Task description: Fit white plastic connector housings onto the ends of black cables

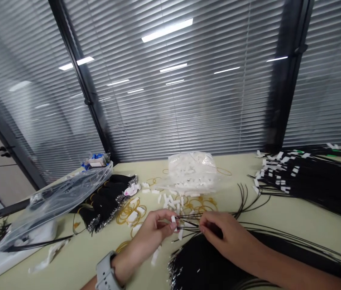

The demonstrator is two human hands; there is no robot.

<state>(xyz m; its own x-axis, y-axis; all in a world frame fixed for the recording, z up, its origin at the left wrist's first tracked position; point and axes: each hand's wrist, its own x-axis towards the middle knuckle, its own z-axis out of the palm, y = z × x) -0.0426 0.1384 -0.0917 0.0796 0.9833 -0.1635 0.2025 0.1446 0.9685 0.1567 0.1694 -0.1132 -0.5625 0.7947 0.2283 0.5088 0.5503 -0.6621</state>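
Black wires near desk's front edge, pinched in right hand; left hand pinches 1 white connector at their tips. Risk: loose strands splay, misseat; bundle below could snag.

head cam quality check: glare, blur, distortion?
Head view: ceiling lights mirror as bright streaks in the window blinds; straight frames bow outward, wide-lens distortion; the picture is soft overall, left hand and right hand slightly blurred over the black wires; the clear plastic bag catches sheen; lighting on the table is even, shadows faint.
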